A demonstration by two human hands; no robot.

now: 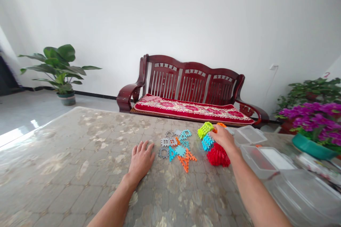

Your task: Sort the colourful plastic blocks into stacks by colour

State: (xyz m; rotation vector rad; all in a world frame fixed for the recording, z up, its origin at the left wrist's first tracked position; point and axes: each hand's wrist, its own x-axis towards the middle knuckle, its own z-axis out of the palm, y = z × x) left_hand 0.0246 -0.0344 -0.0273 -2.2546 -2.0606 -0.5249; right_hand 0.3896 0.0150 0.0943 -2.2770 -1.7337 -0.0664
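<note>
Interlocking blocks [207,142] under right hand [224,139]

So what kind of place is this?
This looks like a living room in someone's home: a wooden bench with a red cushion, a big potted plant, and a table with toy pieces on it.

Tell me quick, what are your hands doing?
Left hand: open, flat on the patterned tabletop, holding nothing.
Right hand: curved over a blue plastic building piece; can't tell if it's gripping.
</note>
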